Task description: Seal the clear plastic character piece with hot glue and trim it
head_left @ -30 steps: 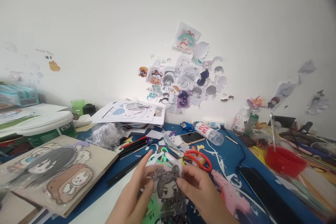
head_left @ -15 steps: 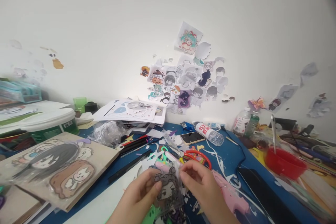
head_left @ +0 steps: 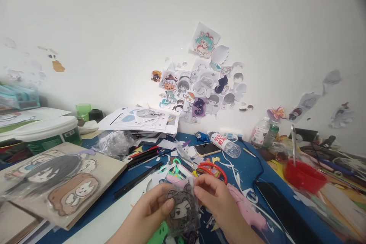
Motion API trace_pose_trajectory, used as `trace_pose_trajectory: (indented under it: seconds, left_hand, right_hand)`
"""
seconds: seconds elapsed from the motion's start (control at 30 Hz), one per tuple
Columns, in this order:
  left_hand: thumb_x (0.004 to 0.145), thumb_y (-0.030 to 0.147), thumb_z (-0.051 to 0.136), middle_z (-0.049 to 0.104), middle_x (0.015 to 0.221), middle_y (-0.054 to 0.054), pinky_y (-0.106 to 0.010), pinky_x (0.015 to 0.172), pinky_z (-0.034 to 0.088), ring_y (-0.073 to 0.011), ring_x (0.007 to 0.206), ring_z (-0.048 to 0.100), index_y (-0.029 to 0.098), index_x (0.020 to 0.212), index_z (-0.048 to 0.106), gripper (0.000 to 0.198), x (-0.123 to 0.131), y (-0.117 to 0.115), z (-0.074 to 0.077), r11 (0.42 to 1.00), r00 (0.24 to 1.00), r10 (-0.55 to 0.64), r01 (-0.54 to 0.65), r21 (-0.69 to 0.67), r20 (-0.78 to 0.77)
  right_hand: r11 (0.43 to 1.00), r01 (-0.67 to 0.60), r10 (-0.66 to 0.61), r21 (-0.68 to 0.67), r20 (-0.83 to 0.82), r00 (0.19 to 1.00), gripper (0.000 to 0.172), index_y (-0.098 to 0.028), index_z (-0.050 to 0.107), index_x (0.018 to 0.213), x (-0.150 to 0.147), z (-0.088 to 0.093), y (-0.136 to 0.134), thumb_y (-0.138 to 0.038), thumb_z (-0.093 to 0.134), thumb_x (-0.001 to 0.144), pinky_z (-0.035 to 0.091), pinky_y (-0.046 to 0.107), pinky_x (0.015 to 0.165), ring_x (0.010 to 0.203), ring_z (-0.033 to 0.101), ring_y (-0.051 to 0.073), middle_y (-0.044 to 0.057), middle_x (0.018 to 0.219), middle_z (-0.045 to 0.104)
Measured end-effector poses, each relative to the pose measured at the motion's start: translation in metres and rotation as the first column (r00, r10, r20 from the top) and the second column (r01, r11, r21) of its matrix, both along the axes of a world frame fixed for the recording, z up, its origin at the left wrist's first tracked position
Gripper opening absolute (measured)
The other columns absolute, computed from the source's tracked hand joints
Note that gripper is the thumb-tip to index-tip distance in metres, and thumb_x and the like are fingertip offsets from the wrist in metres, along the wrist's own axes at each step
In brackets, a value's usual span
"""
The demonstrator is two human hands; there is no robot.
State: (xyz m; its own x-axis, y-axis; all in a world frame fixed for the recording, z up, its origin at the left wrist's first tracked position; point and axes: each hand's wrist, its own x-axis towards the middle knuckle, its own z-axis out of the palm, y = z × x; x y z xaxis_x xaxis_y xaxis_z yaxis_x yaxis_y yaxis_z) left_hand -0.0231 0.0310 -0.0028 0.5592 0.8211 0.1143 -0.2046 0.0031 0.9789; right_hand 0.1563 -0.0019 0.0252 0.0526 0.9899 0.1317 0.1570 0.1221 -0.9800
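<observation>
Between my hands is a small clear plastic sleeve (head_left: 183, 213) with a grey cartoon figure cutout in it. My left hand (head_left: 154, 207) pinches its left edge, thumb on the front. At the upper right corner, the fingers of my right hand (head_left: 213, 196) are pinched together on the sleeve's edge. A green piece (head_left: 158, 233) and other dark printed cutouts lie just below the sleeve, partly hidden. Beyond my hands lie scissors with red handles (head_left: 220, 173), and green-handled scissors (head_left: 176, 163) near a pink stick-shaped item.
A board with taped cartoon cutouts (head_left: 111, 171) lies left, before a white-lidded tub (head_left: 45, 129). A phone (head_left: 207, 149) and a plastic bottle (head_left: 224, 145) lie at the back. To the right are a red bowl (head_left: 304, 177) and a long black object (head_left: 286, 213). Paper scraps litter the blue table.
The view has shifted slightly, so the background sits a little further left. Both hands keep hold of the sleeve, and the figure in it now faces the camera a bit more clearly.
</observation>
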Motion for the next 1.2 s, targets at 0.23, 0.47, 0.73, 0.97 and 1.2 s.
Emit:
trace_pose_trajectory:
  seconds: [0.23,0.47,0.73,0.97,1.2]
  left_hand:
    - [0.07,0.062,0.059,0.061,0.061,0.003,-0.025,0.052,0.045,-0.0157,0.053,0.06,0.019,0.084,0.054,0.045,-0.007,0.016,0.003,0.986,0.976,0.164,-0.162,0.021,-0.14]
    - [0.078,0.062,0.048,0.057,0.047,0.006,-0.023,0.039,0.039,-0.0149,0.039,0.053,0.021,0.083,0.045,0.041,-0.014,0.032,-0.003,0.935,0.92,0.324,-0.277,0.223,-0.219]
    - [0.081,0.055,0.046,0.046,0.045,0.008,-0.022,0.04,0.033,-0.0135,0.038,0.05,0.021,0.074,0.044,0.035,-0.013,0.026,0.004,0.884,0.894,0.394,-0.306,0.353,-0.214]
    - [0.089,0.046,0.04,0.047,0.053,0.006,-0.025,0.048,0.038,-0.012,0.046,0.047,0.018,0.076,0.053,0.034,-0.013,0.029,-0.005,0.777,0.838,0.497,-0.314,0.546,-0.226]
    - [0.089,0.036,0.051,0.062,0.085,-0.001,-0.032,0.066,0.051,-0.0151,0.072,0.061,0.013,0.091,0.06,0.025,-0.018,0.051,-0.018,0.72,0.786,0.55,-0.275,0.638,-0.283]
  right_hand:
    - [0.913,0.174,-0.367,0.368,0.558,0.744,0.018,-0.019,0.06,0.084,0.019,-0.008,0.013,-0.034,0.051,0.079,0.046,0.036,0.07,0.083,0.056,0.025,0.008,0.085,0.061]
    - [0.948,0.045,-0.302,0.315,0.845,0.442,0.027,-0.016,0.06,0.097,0.02,-0.022,0.016,-0.031,0.063,0.074,0.043,0.04,0.082,0.096,0.052,0.03,0.01,0.097,0.06]
    - [0.962,0.065,-0.264,0.265,0.841,0.472,0.026,-0.01,0.063,0.094,0.014,-0.026,0.018,-0.027,0.064,0.073,0.038,0.039,0.085,0.098,0.052,0.031,0.015,0.098,0.061]
    - [0.974,0.086,-0.213,0.209,0.715,0.666,0.03,-0.012,0.064,0.088,0.021,-0.03,0.024,-0.035,0.046,0.084,0.041,0.035,0.075,0.087,0.058,0.027,0.015,0.091,0.064]
    - [0.983,0.03,-0.113,0.183,0.464,0.879,0.052,-0.014,0.058,0.097,0.028,-0.039,0.037,-0.052,0.024,0.089,0.042,0.027,0.052,0.053,0.052,0.015,0.003,0.07,0.056]
